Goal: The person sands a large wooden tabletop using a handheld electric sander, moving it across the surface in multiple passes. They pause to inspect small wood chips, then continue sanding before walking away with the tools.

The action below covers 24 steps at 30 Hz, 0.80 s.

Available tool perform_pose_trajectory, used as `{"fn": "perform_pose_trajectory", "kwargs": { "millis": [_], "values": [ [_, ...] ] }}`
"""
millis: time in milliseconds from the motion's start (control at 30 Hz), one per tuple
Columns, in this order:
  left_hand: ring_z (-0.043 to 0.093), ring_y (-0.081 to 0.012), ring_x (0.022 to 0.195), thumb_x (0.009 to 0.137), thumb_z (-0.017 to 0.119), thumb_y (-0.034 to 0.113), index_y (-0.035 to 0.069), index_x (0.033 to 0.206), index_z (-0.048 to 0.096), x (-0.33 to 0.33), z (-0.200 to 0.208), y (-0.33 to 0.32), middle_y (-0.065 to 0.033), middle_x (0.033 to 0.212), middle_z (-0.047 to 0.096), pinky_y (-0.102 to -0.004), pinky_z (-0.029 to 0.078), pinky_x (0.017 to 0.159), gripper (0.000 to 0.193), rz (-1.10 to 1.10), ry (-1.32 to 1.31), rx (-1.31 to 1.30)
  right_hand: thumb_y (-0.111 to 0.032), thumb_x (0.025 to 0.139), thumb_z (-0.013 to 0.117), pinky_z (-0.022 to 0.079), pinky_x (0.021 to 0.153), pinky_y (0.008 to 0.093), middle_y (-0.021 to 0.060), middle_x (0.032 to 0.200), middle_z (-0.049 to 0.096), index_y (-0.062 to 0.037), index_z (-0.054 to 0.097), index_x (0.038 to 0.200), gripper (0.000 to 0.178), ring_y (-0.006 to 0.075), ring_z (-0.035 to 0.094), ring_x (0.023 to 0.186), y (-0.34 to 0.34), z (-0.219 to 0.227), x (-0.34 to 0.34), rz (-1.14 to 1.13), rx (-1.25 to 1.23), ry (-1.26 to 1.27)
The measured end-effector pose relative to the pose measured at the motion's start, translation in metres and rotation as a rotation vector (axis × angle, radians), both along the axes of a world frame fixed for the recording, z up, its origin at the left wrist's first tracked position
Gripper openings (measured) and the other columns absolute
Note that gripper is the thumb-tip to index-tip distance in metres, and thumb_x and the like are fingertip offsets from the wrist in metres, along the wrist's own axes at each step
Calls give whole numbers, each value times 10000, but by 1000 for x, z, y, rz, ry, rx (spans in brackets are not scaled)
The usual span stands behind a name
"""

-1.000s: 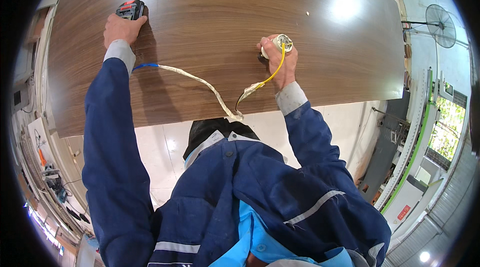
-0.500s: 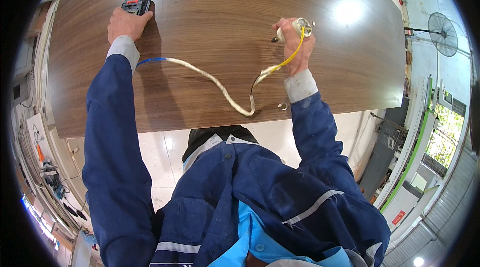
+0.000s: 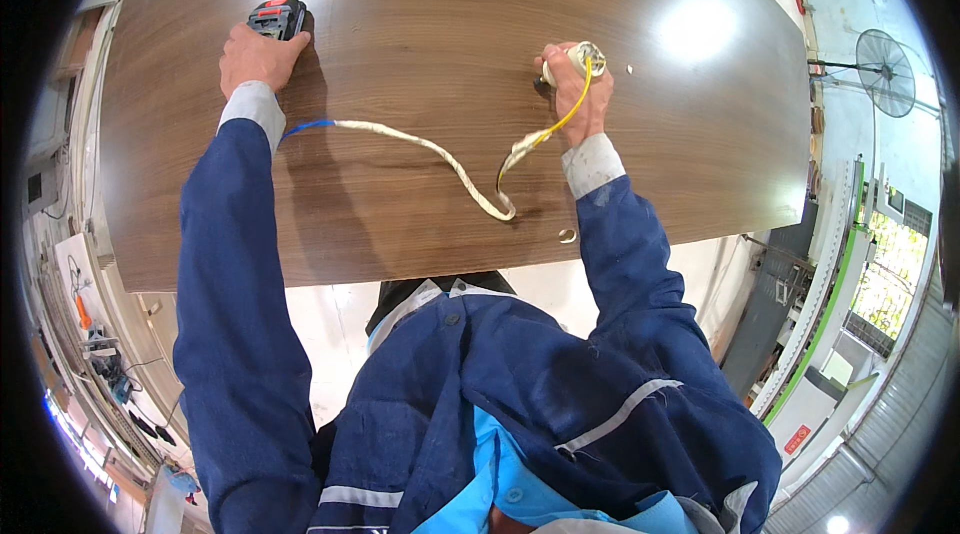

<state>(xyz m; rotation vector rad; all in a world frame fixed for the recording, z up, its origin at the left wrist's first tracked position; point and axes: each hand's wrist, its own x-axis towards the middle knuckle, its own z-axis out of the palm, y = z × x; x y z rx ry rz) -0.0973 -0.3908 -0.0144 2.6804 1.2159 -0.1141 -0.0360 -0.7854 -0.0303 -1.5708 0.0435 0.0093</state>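
Observation:
My left hand is closed round a black and grey battery pack with red parts, at the far left of the table. My right hand grips a short whitish cylinder, its open end turned up. Metal shows inside that end, and a yellow wire runs out of it across the hand. The wire joins a cable wrapped in off-white tape, which lies in a loose curve between my hands. Its blue end disappears behind my left cuff, so where it leads is hidden.
Both hands are over a brown wood-grain table. On it lie a small whitish ring-shaped scrap and a tiny white bit. A wall fan is at the right, and a side bench with tools at the left.
My right hand has shifted left with the cylinder, and the cable's curve has changed. The left hand keeps its hold on the battery pack. The table sits slightly lower in the picture.

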Motion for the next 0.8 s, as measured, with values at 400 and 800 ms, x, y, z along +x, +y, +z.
{"fn": "perform_pose_trajectory", "kwargs": {
  "millis": [400,800],
  "values": [
    [597,-380,1295,761,803,640,-9,1386,518,12,-1,10,-222,1386,606,-443,520,1068,945,1,28,-24,-153,921,760,585,748,327,106,885,740,-15,685,988,170,202,748,835,11,-4,34,15,-56,-1],
    [644,-376,1235,740,838,603,-25,1334,560,33,0,17,-233,1341,641,-459,536,1041,908,5,-12,-10,-197,869,800,520,697,295,24,806,737,-49,731,879,164,111,654,752,20,4,86,8,-100,-29]
  ]
}}
